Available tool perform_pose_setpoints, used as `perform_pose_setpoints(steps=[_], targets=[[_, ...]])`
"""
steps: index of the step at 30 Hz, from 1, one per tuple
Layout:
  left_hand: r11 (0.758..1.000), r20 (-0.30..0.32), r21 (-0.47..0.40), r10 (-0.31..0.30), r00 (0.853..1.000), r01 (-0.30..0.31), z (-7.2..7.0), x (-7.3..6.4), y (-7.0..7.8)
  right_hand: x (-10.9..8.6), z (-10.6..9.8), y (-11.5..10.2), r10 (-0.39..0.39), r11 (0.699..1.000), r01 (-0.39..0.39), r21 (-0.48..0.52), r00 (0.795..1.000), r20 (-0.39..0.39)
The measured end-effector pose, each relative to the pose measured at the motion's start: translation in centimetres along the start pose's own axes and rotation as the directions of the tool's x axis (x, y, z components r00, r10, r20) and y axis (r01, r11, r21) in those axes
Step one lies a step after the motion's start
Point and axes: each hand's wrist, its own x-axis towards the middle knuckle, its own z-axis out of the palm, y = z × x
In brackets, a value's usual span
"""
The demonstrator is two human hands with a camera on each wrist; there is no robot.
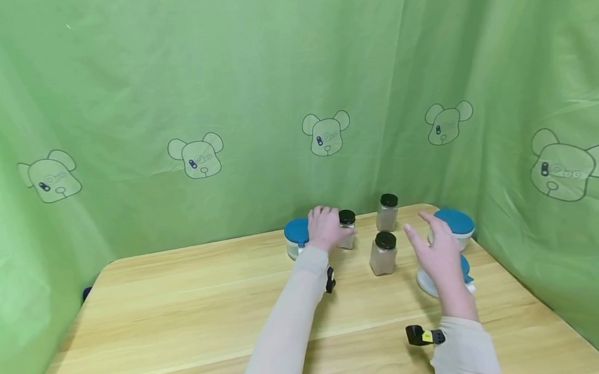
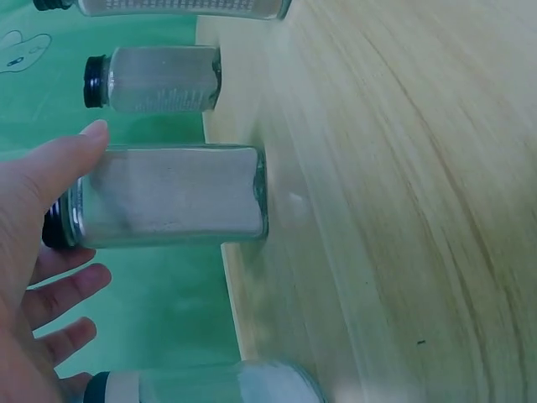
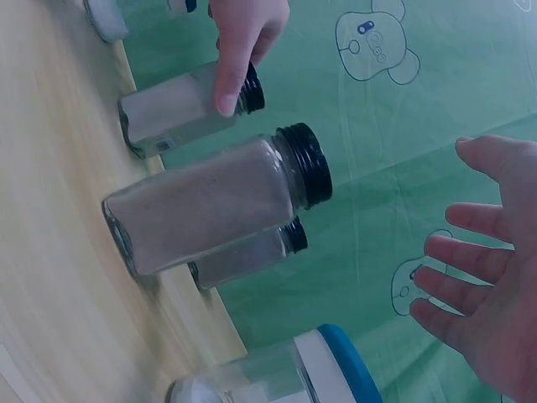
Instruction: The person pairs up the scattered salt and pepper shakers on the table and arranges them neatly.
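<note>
A square glass jar with a black lid (image 1: 346, 217) stands upright at the back of the table. My left hand (image 1: 325, 228) is at its top, the thumb over one side and the fingers round the other, as the left wrist view shows the jar (image 2: 176, 195) between them. My right hand (image 1: 439, 250) is raised with its fingers spread, holding nothing. Nearest it on the left is a second black-lidded jar (image 1: 383, 255), apart from the hand and filled with a greyish content (image 3: 205, 206). A third such jar (image 1: 387, 213) stands farther back.
Left of the jars is a round container with a blue lid (image 1: 295, 230). Two more blue-lidded containers are at the right, one farther back (image 1: 455, 222) and one partly hidden (image 1: 426, 283) behind my right arm. A green curtain (image 1: 254, 99) hangs round the wooden table (image 1: 184, 306).
</note>
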Motion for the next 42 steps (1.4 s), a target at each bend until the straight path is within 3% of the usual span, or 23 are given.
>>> perform_pose_setpoints(steps=[11, 18, 24, 31, 34, 37, 42], targets=[[0.999, 0.069, -0.011, -0.044, 0.997, 0.045, 0.5, 0.9, 0.5, -0.4, 3.0, -1.9, -0.112, 0.994, 0.113, -0.013, 0.993, 0.031], [1.0, 0.054, -0.001, -0.03, 0.998, 0.03, 0.6, 0.9, 0.4, -0.5, 4.6, -2.9, -0.263, 0.964, 0.265, -0.029, 0.963, 0.064], [0.999, 0.053, 0.029, -0.018, 0.998, 0.016, 0.6, 1.1, 0.4, -0.4, 4.9, -2.7, -0.429, 0.898, 0.434, -0.075, 0.9, 0.071], [0.998, 0.065, 0.059, 0.021, 0.998, -0.025, 0.0, 1.1, -0.2, -0.1, 5.3, -2.0, -0.626, 0.767, 0.63, -0.121, 0.777, 0.073], [0.997, 0.065, 0.068, 0.025, 0.998, -0.029, 0.0, 1.1, -0.4, -0.1, 5.4, -1.8, -0.654, 0.739, 0.661, -0.129, 0.75, 0.098], [0.996, 0.069, 0.084, 0.033, 0.997, -0.039, 0.0, 1.0, -0.4, -0.2, 5.1, -1.6, -0.648, 0.74, 0.66, -0.133, 0.752, 0.126], [0.993, 0.059, 0.101, 0.048, 0.997, -0.054, -0.1, 0.7, -0.4, -0.2, 4.4, -1.3, -0.603, 0.769, 0.623, -0.145, 0.782, 0.162]])
